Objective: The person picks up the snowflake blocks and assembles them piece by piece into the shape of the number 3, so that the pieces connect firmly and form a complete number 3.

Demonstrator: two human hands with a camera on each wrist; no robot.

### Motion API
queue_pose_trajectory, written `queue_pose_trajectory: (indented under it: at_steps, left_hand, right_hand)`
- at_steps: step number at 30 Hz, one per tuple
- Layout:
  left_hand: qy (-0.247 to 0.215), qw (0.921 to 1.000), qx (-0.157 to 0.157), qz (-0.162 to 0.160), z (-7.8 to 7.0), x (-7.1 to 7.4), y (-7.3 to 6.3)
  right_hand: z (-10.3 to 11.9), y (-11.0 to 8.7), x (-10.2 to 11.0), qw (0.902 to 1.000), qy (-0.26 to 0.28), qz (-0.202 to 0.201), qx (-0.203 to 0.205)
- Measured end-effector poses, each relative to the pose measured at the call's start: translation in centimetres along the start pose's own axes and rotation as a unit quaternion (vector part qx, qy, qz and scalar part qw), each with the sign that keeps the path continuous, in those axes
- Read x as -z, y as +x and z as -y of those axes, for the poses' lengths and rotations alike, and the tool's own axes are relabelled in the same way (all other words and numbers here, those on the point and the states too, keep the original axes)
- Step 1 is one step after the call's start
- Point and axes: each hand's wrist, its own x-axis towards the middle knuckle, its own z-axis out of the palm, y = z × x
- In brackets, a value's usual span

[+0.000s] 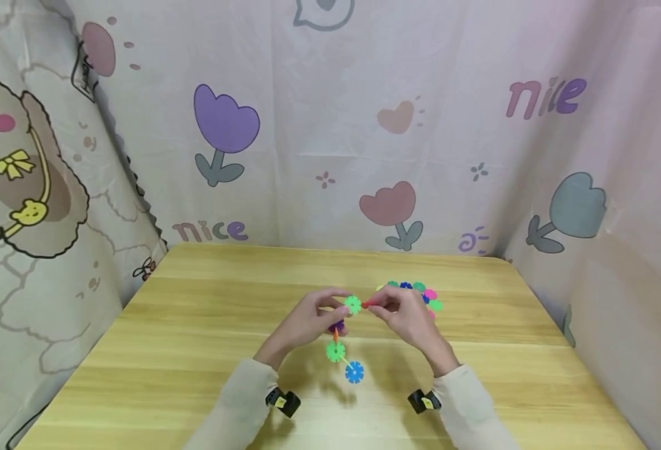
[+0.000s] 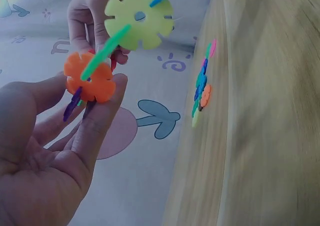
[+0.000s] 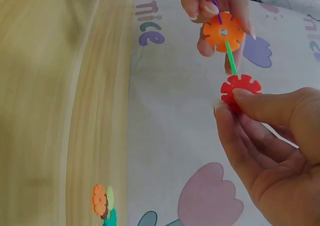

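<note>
Notched plastic snowflake discs are joined edge to edge in a chain. My left hand [image 1: 307, 319] holds the chain between thumb and fingers, around its orange disc [image 3: 223, 32] and purple disc [image 2: 73, 104]. The chain's other end hangs below that hand, with a green disc [image 1: 335, 351], a thin edge-on yellow disc and a blue disc [image 1: 354, 372]. My right hand [image 1: 411, 319] pinches a red disc [image 3: 245, 82] between thumb and fingertips. The red disc's edge meets a light green disc [image 1: 353, 305]; how deep the notches sit is too small to tell.
Several loose discs [image 1: 418, 287] in green, blue, pink and other colours lie on the wooden table [image 1: 195, 350] behind my right hand, which partly hides them. A printed cloth [image 1: 319, 125] hangs behind the table and at both sides.
</note>
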Motion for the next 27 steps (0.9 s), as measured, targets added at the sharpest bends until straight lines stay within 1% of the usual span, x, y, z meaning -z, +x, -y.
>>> queue_pose_trajectory:
  at_steps: [2,5,9,12,15,20,23,27]
  left_hand:
    - [-0.002,1.0000,0.002,-0.002,0.0,0.0,-0.1]
    - [0.001,1.0000,-0.001,0.004,0.0,0.0,-0.1]
    - [0.008,0.9998,-0.013,0.013,0.0,-0.1,-0.2]
    - [0.006,0.9995,-0.027,0.017,0.0,-0.3,-0.1]
    - [0.002,0.9993,-0.034,0.017,0.1,-0.4,-0.1]
    - [0.000,0.9994,-0.034,0.001,0.1,-0.2,0.0]
    - [-0.001,0.9995,-0.031,0.000,0.1,-0.1,0.0]
    - [-0.002,0.9996,-0.027,-0.004,-0.1,0.2,0.0]
  right_hand:
    - [0.0,0.0,-0.2,1.0000,0.000,-0.001,0.009]
    - [0.1,0.1,-0.4,0.9996,-0.009,-0.003,0.028]
    - [0.3,0.2,-0.6,0.9984,-0.025,-0.014,0.049]
    - [0.5,0.1,-0.9,0.9964,-0.045,-0.029,0.066]
    - [0.5,0.1,-1.3,0.9930,-0.062,-0.049,0.088]
    - [0.6,0.1,-1.9,0.9890,-0.067,-0.080,0.104]
    - [0.5,0.1,-1.7,0.9899,-0.056,-0.073,0.108]
    - [0.5,0.2,-0.9,0.9922,-0.032,-0.057,0.106]
